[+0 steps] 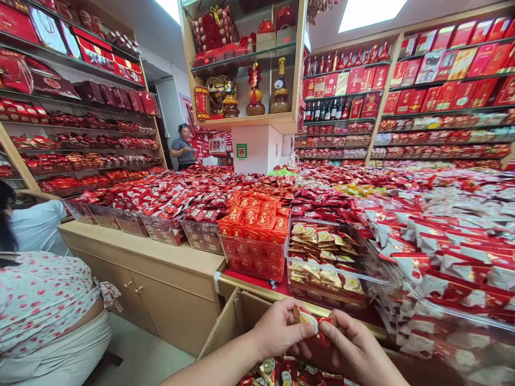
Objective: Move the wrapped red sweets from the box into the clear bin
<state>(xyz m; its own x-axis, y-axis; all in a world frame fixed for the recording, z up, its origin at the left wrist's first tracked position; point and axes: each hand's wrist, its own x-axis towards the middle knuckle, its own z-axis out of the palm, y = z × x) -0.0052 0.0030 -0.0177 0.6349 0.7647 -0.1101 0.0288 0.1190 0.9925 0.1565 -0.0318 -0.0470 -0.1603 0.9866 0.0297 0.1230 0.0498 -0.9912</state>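
Note:
Between my two hands, above a cardboard box, is a small red and gold candy packet (317, 333). My left hand (277, 329) pinches its left side, thumb laid over the pale oval on its front. On the packet's right edge, the thumb and fingers of my right hand (354, 343) are closed. More red and gold wrapped packets (281, 371) lie in the box (225, 327) below, partly hidden by my wrists. Just beyond my hands stands a clear bin (325, 268) of gold and red packets.
Left of that bin is a clear bin of red packets (253, 236); to the right, a large bin of white and red packets (434, 268). A wooden cabinet (140, 289) runs leftward. A person in a heart-patterned top (48, 300) is at left, another person (184, 147) at the back.

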